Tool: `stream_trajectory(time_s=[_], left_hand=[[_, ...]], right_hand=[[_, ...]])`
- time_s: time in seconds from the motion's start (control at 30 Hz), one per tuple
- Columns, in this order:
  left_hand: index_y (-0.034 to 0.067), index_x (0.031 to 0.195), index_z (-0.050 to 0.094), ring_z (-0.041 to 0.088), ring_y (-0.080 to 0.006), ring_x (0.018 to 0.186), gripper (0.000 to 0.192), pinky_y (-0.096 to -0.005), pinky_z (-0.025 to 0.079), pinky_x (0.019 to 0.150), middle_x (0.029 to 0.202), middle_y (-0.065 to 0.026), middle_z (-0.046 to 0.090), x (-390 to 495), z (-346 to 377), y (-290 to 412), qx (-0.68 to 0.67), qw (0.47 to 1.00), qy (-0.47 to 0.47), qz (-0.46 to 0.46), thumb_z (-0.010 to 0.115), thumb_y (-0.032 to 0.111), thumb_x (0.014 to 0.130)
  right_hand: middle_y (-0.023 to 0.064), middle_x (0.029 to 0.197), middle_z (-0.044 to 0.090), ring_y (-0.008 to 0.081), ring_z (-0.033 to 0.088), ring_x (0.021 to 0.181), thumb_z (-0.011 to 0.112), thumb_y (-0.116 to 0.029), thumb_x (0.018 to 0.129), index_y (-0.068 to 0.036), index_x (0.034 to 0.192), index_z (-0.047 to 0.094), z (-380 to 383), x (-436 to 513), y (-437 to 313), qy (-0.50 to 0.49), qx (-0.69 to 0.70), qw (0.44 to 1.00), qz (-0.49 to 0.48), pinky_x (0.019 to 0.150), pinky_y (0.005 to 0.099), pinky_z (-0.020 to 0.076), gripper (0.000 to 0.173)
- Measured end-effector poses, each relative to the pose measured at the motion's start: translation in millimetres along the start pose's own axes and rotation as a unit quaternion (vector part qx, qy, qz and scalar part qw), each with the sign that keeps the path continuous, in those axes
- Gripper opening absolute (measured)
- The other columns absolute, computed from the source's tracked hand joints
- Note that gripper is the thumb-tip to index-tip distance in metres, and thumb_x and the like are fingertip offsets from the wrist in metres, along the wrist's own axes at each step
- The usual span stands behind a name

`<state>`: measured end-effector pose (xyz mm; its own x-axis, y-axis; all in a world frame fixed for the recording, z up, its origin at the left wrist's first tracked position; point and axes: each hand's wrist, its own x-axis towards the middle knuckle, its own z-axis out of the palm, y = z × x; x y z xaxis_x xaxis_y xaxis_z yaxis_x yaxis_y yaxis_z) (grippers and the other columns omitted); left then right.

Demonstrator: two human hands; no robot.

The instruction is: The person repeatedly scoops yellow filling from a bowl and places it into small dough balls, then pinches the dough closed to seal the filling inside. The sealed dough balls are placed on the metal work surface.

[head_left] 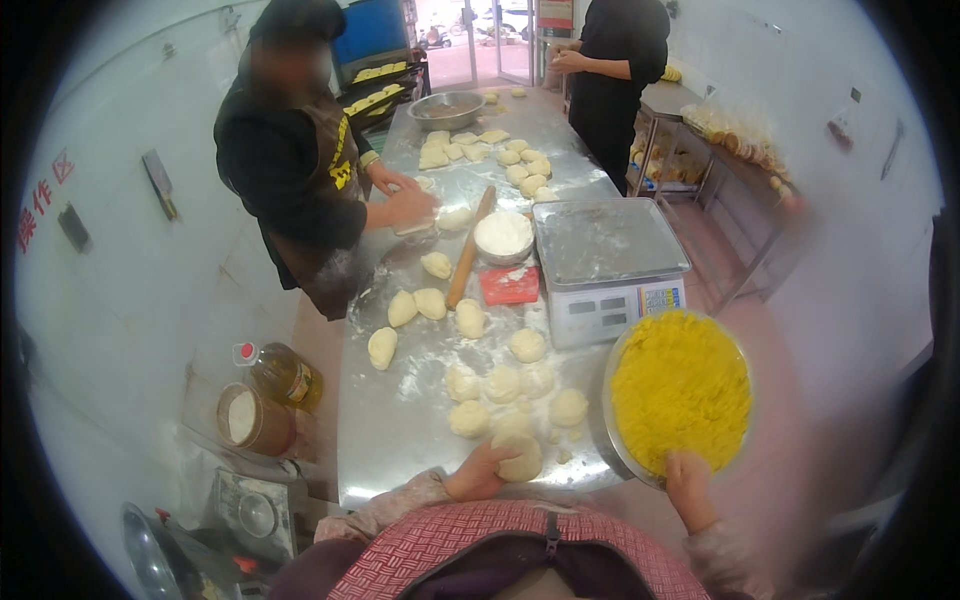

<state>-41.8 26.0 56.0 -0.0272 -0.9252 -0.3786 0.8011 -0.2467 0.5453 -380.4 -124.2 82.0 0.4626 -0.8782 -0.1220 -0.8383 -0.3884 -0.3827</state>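
Note:
My left hand (pixel 480 472) holds a flattened round of pale dough (pixel 520 457) at the table's near edge, thumb over its top. My right hand (pixel 688 484) is at the near rim of a metal bowl (pixel 609 427) heaped with crumbly yellow filling (pixel 682 390). Its fingertips touch the filling; whether they grip any is hidden. Several dough balls (pixel 469 418) lie just beyond my left hand, with one dough ball (pixel 568 408) nearer the bowl. Small dough scraps (pixel 562 454) are scattered beside the held round.
The floured metal table (pixel 405 442) bears a rolling pin (pixel 472 244), flour bowl (pixel 504 234), red scraper (pixel 510 285) and digital scale (pixel 611 247). At left a co-worker's hands (pixel 405 202) press dough; another person (pixel 619 82) stands far right. An oil jug (pixel 289 375) stands left of the table.

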Motion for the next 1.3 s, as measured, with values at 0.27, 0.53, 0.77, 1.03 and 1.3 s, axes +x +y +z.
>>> stream_trajectory(time_s=[0.27, 0.53, 0.77, 1.03, 1.3], left_hand=[[0.0, 0.128, 0.048, 0.056, -0.0257, 0.113, 0.04, -0.0389, 0.042, 0.102, 0.125, -0.0129, 0.056, 43.5, -14.5, -38.4, 0.145, 0.988, -0.055, 0.026, 0.039, 0.028, 0.101], [0.002, 0.128, 0.047, 0.055, -0.0216, 0.114, 0.035, -0.0366, 0.042, 0.099, 0.121, -0.0101, 0.057, 31.5, 1.4, -30.5, 0.291, 0.945, -0.082, 0.128, 0.044, 0.024, 0.101], [0.001, 0.124, 0.05, 0.06, -0.0197, 0.103, 0.037, -0.033, 0.05, 0.089, 0.115, -0.0095, 0.06, 17.3, 27.3, -5.7, 0.212, 0.965, -0.044, 0.151, 0.06, 0.017, 0.092], [0.0, 0.126, 0.047, 0.056, -0.0237, 0.112, 0.038, -0.0378, 0.048, 0.095, 0.122, -0.0132, 0.055, 4.7, 45.0, 15.6, -0.06, 0.995, -0.041, 0.071, 0.055, 0.004, 0.089], [0.001, 0.125, 0.048, 0.057, -0.0222, 0.11, 0.037, -0.0375, 0.049, 0.093, 0.12, -0.0115, 0.057, 1.9, 46.5, 18.6, -0.043, 0.997, -0.026, 0.061, 0.056, 0.005, 0.089]], right_hand=[[0.0134, 0.101, 0.061, 0.0286, 0.058, 0.095, 0.052, -0.02, 0.092, 0.0, 0.105, 0.058, 43.8, 28.1, -110.6, 0.2, 0.349, 0.911, -0.089, 0.082, 0.0417, 0.046, 0.024], [0.0159, 0.093, 0.059, 0.0348, 0.056, 0.089, 0.068, -0.012, 0.081, -0.004, 0.096, 0.064, 44.9, 24.5, -169.8, 0.136, 0.205, 0.932, -0.265, 0.078, 0.0415, 0.046, 0.018], [0.0182, 0.103, 0.063, 0.0365, 0.058, 0.101, 0.062, -0.015, 0.085, -0.005, 0.112, 0.064, 32.5, 21.6, -162.1, 0.085, 0.245, 0.932, -0.255, 0.088, 0.0418, 0.0464, 0.029], [0.0101, 0.124, 0.056, 0.0328, 0.049, 0.119, 0.077, -0.012, 0.066, -0.009, 0.121, 0.059, 24.6, 21.1, -163.0, 0.093, 0.171, 0.919, -0.344, 0.098, 0.0451, 0.0394, 0.058], [0.0135, 0.126, 0.055, 0.0336, 0.047, 0.123, 0.079, -0.011, 0.065, -0.007, 0.122, 0.058, 11.3, 29.6, -133.6, 0.136, 0.22, 0.931, -0.259, 0.103, 0.0425, 0.0382, 0.061]])
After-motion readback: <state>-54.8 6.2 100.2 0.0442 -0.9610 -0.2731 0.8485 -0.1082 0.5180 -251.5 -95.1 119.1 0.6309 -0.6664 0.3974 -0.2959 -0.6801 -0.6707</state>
